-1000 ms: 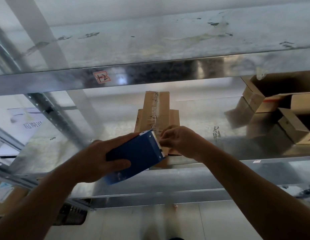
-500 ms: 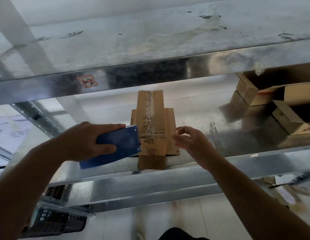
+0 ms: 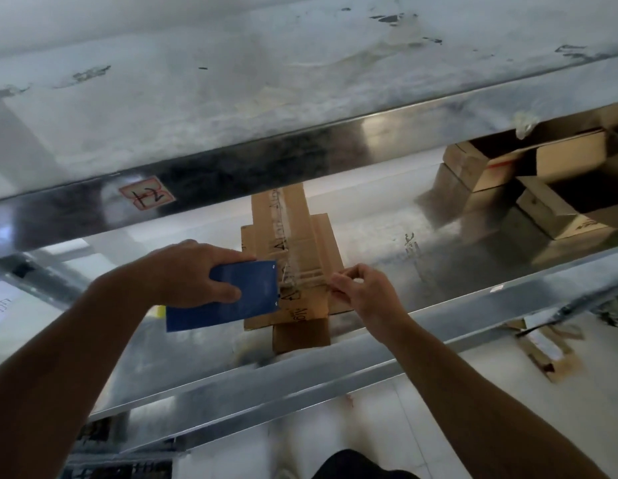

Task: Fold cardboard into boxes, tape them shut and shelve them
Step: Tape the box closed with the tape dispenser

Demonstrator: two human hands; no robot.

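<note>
Left hand (image 3: 186, 274) grips the blue tape dispenser (image 3: 238, 299); right hand (image 3: 366, 292) pinches clear tape (image 3: 307, 280) across the cardboard (image 3: 290, 229). The shelf label (image 3: 147, 195) seems to read "12".

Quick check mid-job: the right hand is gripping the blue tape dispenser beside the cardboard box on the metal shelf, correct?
Not quite. The head view shows the left hand gripping the blue tape dispenser beside the cardboard box on the metal shelf. The right hand is pinching the tape instead.

Far cardboard boxes (image 3: 561, 219) partly behind the upper shelf (image 3: 300, 81) lip, beyond the right edge.
</note>
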